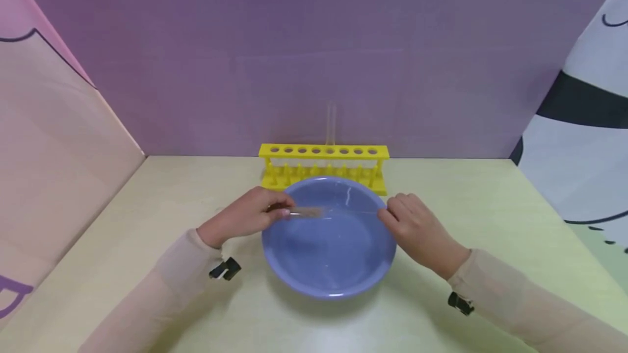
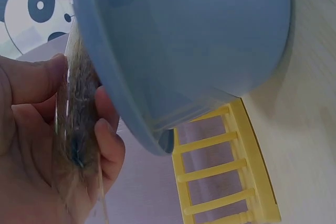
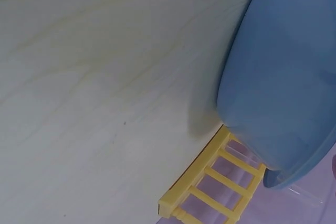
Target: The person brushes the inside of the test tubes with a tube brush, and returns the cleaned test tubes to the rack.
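Over the blue basin (image 1: 333,255) my left hand (image 1: 247,212) grips a clear glass test tube (image 1: 296,212) lying roughly level, its mouth end toward the right. Brown bristles of a test tube brush (image 2: 80,90) fill the tube in the left wrist view, with thumb and fingers wrapped around the glass. My right hand (image 1: 414,226), at the basin's right rim, has curled fingers holding the far end of the brush's thin wire handle (image 1: 360,212). Only a sliver of that hand shows at the edge of the right wrist view.
Behind the basin stands a yellow test tube rack (image 1: 324,151) with a row of holes and pegs. One clear test tube (image 1: 331,124) rises upright from it. A purple panel (image 1: 314,59) closes off the back of the pale wooden table (image 1: 206,178).
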Demonstrator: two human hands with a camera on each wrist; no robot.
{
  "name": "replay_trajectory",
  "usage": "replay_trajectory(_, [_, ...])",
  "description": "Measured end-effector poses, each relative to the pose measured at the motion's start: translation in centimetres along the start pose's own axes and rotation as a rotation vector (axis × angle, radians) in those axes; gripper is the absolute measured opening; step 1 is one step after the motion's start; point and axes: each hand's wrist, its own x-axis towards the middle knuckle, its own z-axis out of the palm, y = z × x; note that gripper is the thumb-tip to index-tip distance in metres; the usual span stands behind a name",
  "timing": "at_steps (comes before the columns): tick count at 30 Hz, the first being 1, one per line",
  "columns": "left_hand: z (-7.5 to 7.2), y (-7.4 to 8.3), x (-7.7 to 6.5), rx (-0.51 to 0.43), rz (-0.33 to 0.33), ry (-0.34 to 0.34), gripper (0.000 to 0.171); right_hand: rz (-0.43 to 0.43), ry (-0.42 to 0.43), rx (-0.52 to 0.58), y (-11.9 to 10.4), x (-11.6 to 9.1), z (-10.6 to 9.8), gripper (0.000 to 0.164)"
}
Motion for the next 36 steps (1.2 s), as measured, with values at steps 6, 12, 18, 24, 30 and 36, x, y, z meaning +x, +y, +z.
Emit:
replay_trajectory(6, [-0.3, 0.4, 0.1, 0.011, -0.001, -0.009, 0.016, -0.005, -0.01, -0.007, -0.2, 0.2, 0.1, 0.013])
replay_trajectory(12, [-0.6, 0.6, 0.1, -0.001, -0.014, -0.013, 0.016, 0.009, -0.037, 0.001, -0.3, 0.7, 0.0, 0.011])
replay_trajectory(18, [-0.6, 0.6, 0.0, -0.015, 0.0, -0.015, 0.016, -0.003, -0.024, -0.002, -0.5, 1.0, 0.1, 0.032])
replay_trajectory(24, [-0.4, 0.6, 0.0, -0.016, 0.019, -0.012, 0.016, -0.03, -0.016, -0.011, -0.7, 1.2, 0.1, 0.028])
replay_trajectory(30, [-0.3, 0.5, 0.2, -0.005, 0.022, -0.016, 0.015, -0.048, -0.03, -0.039, -1.0, 1.2, 0.1, 0.036])
replay_trajectory(36, [-0.1, 0.5, 0.3, 0.003, 0.019, -0.017, 0.015, -0.037, -0.076, -0.034, -1.1, 1.3, 0.0, 0.005])
